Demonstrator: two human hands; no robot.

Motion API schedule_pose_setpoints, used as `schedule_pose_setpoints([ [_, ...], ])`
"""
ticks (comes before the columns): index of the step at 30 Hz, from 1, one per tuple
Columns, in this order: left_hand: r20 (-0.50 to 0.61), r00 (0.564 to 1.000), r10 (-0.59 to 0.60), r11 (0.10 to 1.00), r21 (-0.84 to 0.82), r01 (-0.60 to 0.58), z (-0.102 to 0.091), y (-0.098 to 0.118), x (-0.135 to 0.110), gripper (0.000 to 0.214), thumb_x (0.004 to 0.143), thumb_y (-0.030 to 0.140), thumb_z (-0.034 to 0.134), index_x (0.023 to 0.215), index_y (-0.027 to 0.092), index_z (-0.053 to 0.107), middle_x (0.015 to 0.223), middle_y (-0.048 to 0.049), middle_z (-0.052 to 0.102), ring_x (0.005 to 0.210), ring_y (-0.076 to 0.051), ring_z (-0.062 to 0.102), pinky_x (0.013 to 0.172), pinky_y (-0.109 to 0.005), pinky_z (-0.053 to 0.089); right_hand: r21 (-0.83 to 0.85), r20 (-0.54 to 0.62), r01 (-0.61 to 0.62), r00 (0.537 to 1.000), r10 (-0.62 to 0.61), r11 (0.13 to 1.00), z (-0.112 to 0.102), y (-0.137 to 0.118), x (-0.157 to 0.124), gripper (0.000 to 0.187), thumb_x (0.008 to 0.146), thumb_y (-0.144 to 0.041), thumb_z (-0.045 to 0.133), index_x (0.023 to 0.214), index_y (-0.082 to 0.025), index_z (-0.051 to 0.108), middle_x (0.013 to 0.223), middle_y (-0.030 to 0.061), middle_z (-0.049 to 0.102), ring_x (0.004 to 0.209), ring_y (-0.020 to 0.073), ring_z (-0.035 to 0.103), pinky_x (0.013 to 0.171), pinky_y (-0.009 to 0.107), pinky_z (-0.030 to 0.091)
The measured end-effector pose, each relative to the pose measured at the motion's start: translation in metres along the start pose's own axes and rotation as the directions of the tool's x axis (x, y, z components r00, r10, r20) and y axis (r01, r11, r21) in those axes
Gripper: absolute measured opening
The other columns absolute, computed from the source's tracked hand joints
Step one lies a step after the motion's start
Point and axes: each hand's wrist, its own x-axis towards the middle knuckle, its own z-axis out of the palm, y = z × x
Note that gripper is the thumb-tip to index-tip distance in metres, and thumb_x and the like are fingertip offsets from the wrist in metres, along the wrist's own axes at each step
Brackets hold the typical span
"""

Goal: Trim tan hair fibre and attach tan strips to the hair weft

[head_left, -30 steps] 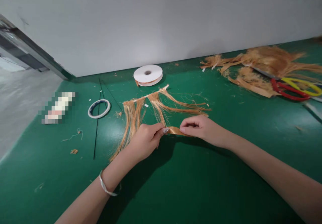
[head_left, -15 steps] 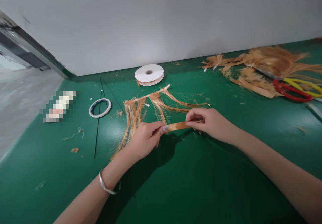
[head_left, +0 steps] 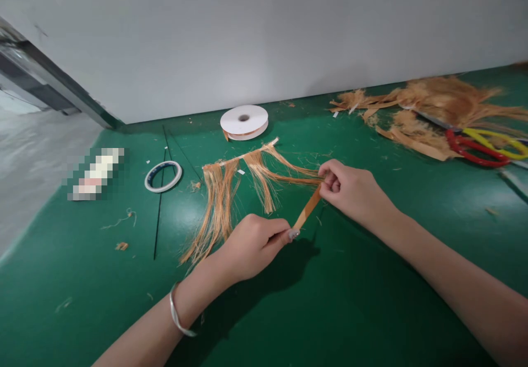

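A short piece of golden-brown ribbon (head_left: 308,208) is stretched on a slant between my two hands, above the green table. My left hand (head_left: 259,243) pinches its lower end between thumb and fingers. At the upper end, my right hand (head_left: 344,188) grips the ribbon with curled fingers. Just behind my hands lies a fringe of golden threads (head_left: 218,196), fixed along a narrow pale strip (head_left: 233,159). Some of its strands reach to the fingers of my right hand; whether they are held or only lie behind cannot be made out.
A white ribbon spool (head_left: 244,119) lies near the wall. At left are a tape roll (head_left: 164,176), a thin black rod (head_left: 158,224) and a blurred-out item (head_left: 97,174). Frayed ribbon scraps (head_left: 445,103), red-handled scissors (head_left: 474,149) and a yellow handle (head_left: 499,142) lie at right.
My left hand has moved right and towards me, while my right hand has shifted slightly right and away. The ribbon between them has gone from nearly level to steeply slanted.
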Motion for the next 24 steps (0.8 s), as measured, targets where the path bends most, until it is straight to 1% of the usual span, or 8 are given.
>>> schedule_pose_setpoints([
  [3, -0.023, 1.0, -0.015, 1.0, 0.004, 0.015, -0.001, -0.001, 0.0, 0.038, 0.094, 0.032, 0.039, 0.063, 0.016, 0.052, 0.047, 0.0042, 0.049, 0.043, -0.006, 0.044, 0.047, -0.018, 0.031, 0.169, -0.028, -0.056, 0.998, 0.062, 0.984, -0.002, 0.011, 0.002, 0.013, 0.08, -0.023, 0.052, 0.093, -0.02, 0.051, 0.076, 0.0039, 0.059, 0.065, 0.0149, 0.056, 0.061, 0.029, 0.046],
  [6, -0.058, 0.997, -0.055, 0.998, 0.013, 0.056, -0.001, -0.006, 0.002, 0.034, 0.094, 0.029, 0.039, 0.067, 0.016, 0.055, 0.047, 0.0039, 0.05, 0.044, -0.007, 0.045, 0.048, -0.018, 0.032, 0.39, 0.087, -0.058, 0.996, 0.026, 0.919, -0.002, 0.013, 0.002, 0.03, 0.086, -0.038, 0.051, 0.111, -0.023, 0.051, 0.109, 0.0083, 0.06, 0.097, 0.0201, 0.058, 0.077, 0.033, 0.048],
  [10, -0.063, 0.996, -0.067, 0.997, 0.029, 0.069, 0.0, -0.013, 0.005, 0.034, 0.094, 0.028, 0.039, 0.068, 0.016, 0.056, 0.049, 0.0031, 0.052, 0.046, -0.007, 0.047, 0.049, -0.019, 0.033, 0.291, 0.307, 0.091, 0.934, -0.183, 0.952, 0.003, 0.003, 0.0, 0.048, 0.086, -0.047, 0.05, 0.13, -0.028, 0.046, 0.118, 0.008, 0.057, 0.112, 0.0246, 0.049, 0.09, 0.043, 0.04],
  [13, -0.08, 0.994, -0.071, 0.994, 0.079, 0.077, -0.001, -0.015, 0.005, 0.037, 0.094, 0.031, 0.038, 0.064, 0.016, 0.054, 0.049, 0.0028, 0.051, 0.046, -0.008, 0.046, 0.049, -0.019, 0.031, 0.084, 0.3, 0.229, 0.922, -0.244, 0.97, 0.009, -0.001, 0.0, 0.032, 0.087, -0.047, 0.05, 0.103, -0.024, 0.064, 0.092, 0.0075, 0.061, 0.099, 0.026, 0.048, 0.086, 0.046, 0.036],
  [16, -0.129, 0.989, -0.076, 0.985, 0.142, 0.094, -0.003, -0.017, 0.005, 0.037, 0.093, 0.033, 0.039, 0.064, 0.016, 0.055, 0.051, 0.0022, 0.051, 0.048, -0.009, 0.046, 0.049, -0.02, 0.03, 0.016, 0.239, 0.258, 0.937, -0.254, 0.966, 0.009, 0.0, 0.001, 0.026, 0.086, -0.041, 0.053, 0.076, -0.02, 0.064, 0.082, 0.0072, 0.06, 0.092, 0.0245, 0.046, 0.082, 0.044, 0.035],
  [18, -0.188, 0.98, -0.071, 0.971, 0.21, 0.111, -0.005, -0.018, 0.006, 0.036, 0.092, 0.031, 0.04, 0.062, 0.016, 0.054, 0.054, 0.001, 0.05, 0.052, -0.01, 0.046, 0.051, -0.022, 0.031, 0.095, 0.216, 0.199, 0.952, -0.216, 0.975, 0.006, 0.002, 0.002, 0.024, 0.085, -0.039, 0.054, 0.074, -0.019, 0.062, 0.086, 0.0068, 0.061, 0.091, 0.0226, 0.048, 0.08, 0.04, 0.037],
  [21, -0.311, 0.948, -0.065, 0.929, 0.329, 0.171, -0.007, -0.021, 0.006, 0.034, 0.09, 0.027, 0.041, 0.059, 0.017, 0.052, 0.057, -0.0017, 0.05, 0.062, -0.015, 0.049, 0.055, -0.025, 0.034, 0.299, 0.272, -0.031, 0.961, -0.054, 0.954, -0.002, 0.0, 0.002, 0.025, 0.086, -0.042, 0.051, 0.083, -0.02, 0.062, 0.085, 0.0047, 0.062, 0.079, 0.0176, 0.054, 0.07, 0.032, 0.04],
  [24, -0.475, 0.879, 0.027, 0.876, 0.435, 0.208, -0.007, -0.019, 0.004, 0.016, 0.083, 0.027, 0.049, 0.081, 0.015, 0.06, 0.082, -0.0086, 0.062, 0.087, -0.024, 0.053, 0.073, -0.035, 0.04, 0.383, 0.336, -0.2, 0.94, 0.066, 0.902, -0.005, -0.011, -0.001, 0.031, 0.086, -0.048, 0.049, 0.086, -0.02, 0.063, 0.067, 0.0009, 0.057, 0.058, 0.0127, 0.049, 0.055, 0.027, 0.034],
])
